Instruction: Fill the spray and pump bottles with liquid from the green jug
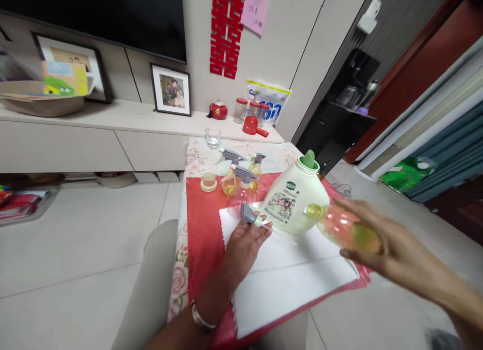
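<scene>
My left hand (pixel 243 244) is closed on a grey spray-trigger head (pixel 251 216) with its thin tube, held just above a white cloth (pixel 287 279). My right hand (pixel 373 239) is wrapped round a small clear pinkish spray bottle (pixel 345 228), held on its side with its open neck pointing left toward a large pale-green jug (pixel 298 199) with a green cap. The jug stands on the cloth between my two hands. The right hand and bottle are blurred by motion.
Behind the jug stand three small spray bottles with grey triggers (pixel 241 181), a yellow lid (pixel 209 182) and a drinking glass (pixel 213 137), all on a small table with a red cloth (pixel 204 224). A low cabinet (pixel 113 133) with framed photos, jars and a red pot runs along the wall.
</scene>
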`<state>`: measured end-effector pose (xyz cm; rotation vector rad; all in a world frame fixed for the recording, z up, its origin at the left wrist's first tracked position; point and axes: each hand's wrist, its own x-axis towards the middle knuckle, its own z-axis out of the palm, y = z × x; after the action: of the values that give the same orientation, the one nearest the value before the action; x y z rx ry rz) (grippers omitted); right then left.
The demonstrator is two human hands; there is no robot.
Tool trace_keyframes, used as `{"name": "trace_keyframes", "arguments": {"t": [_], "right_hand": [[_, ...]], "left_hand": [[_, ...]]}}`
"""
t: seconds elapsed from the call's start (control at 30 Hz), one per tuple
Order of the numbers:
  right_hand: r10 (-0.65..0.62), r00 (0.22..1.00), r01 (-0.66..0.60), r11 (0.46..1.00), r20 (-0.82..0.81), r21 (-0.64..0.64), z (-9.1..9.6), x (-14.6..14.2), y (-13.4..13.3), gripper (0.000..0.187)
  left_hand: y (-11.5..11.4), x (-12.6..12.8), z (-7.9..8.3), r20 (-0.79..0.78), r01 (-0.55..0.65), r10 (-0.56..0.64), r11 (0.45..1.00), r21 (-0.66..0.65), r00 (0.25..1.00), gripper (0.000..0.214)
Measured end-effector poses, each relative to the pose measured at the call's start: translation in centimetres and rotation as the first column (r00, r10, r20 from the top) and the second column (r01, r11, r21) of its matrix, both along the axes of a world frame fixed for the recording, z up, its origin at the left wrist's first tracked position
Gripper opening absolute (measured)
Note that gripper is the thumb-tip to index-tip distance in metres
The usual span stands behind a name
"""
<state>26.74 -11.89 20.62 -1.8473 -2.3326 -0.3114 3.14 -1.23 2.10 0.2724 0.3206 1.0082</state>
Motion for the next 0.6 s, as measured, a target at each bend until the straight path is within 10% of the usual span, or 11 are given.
{"name": "trace_keyframes", "arguments": {"t": [0.23, 0.6], "right_hand": [[-0.100, 0.993, 0.096, 0.993, -0.062, -0.065, -9.0, -0.8, -4.4, 0.063], [-0.164, 0.977, 0.149, 0.982, -0.133, -0.116, -11.2, -0.9, -5.3, 0.064]], "left_hand": [[-0.5, -0.6, 1.2, -0.029, -0.025, 0.027, 0.999, 0.040, 0.999, 0.032], [-0.5, -0.8, 1.4, -0.028, -0.041, 0.042, 0.999, 0.027, 0.999, 0.032]]}}
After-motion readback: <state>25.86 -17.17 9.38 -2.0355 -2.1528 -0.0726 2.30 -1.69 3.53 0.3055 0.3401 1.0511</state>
